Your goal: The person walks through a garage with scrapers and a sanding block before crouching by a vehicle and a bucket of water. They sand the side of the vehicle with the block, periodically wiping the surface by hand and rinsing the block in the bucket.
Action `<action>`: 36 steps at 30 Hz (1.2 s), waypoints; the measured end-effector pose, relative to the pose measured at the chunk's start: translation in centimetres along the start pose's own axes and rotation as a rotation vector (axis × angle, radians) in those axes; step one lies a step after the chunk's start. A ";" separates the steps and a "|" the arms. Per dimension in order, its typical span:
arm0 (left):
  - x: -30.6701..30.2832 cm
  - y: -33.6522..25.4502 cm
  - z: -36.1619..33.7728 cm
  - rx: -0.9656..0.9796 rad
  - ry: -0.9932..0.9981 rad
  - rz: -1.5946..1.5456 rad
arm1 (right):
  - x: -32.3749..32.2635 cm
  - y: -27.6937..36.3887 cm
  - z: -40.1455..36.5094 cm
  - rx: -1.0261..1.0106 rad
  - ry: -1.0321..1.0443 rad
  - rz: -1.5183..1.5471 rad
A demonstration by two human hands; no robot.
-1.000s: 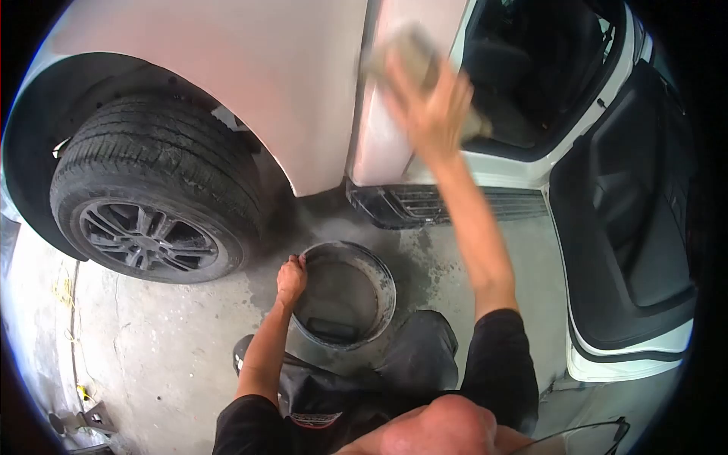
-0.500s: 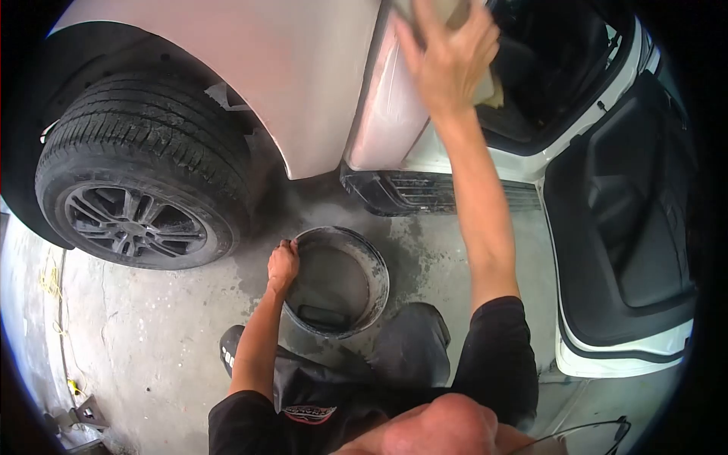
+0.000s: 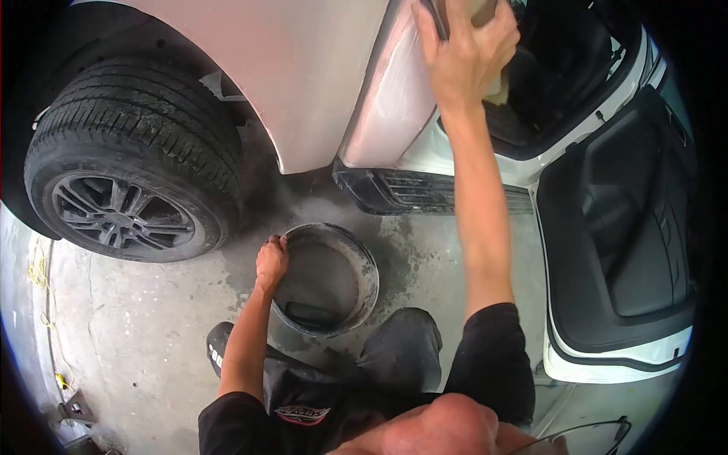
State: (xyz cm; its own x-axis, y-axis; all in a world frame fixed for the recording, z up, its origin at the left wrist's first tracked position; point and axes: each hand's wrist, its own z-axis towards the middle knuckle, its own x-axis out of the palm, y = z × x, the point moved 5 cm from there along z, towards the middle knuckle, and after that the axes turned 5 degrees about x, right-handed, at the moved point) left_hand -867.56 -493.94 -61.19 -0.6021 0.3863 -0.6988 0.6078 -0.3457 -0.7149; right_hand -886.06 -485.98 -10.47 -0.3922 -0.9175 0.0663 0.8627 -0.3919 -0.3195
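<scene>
My left hand is closed on the rim of a round bucket on the floor. Murky grey water fills part of it, and a dark oblong block lies in the near side. At the top of the view, my right hand is stretched up with its fingers around a grey-beige sanding block, held at the pinkish-white body panel beside the door opening. A tan edge, perhaps sandpaper, shows past the hand. The block's working face is hidden.
A large tyre stands at left under the fender. The dark running board juts out below the panel. An open car door is at right. A yellow cord lies at far left on the stained concrete floor.
My right hand and the sanding block have moved a little to the right and down in view. The left hand stays on the bucket rim. The camera has shifted slightly.
</scene>
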 end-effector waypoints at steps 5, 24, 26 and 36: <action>0.2 0.0 -0.1 -0.015 0.026 0.010 | -3.9 -0.8 -17.3 -0.029 0.332 0.129; -0.2 -0.6 -0.6 -0.028 0.035 0.050 | -0.7 -3.5 -2.7 -0.220 0.143 -0.089; -0.2 -0.6 -0.1 -0.021 0.039 0.058 | -0.2 -2.8 1.9 -0.238 -0.025 -0.019; 0.3 -0.3 0.3 0.035 -0.008 0.038 | -1.7 -2.1 -9.4 -0.363 0.213 0.061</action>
State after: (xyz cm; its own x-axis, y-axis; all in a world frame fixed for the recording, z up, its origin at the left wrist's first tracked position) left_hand -868.06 -493.96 -61.20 -0.5832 0.3653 -0.7256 0.6121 -0.3895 -0.6881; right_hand -890.25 -482.97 -18.77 -0.4344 -0.8885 -0.1477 0.7331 -0.2535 -0.6312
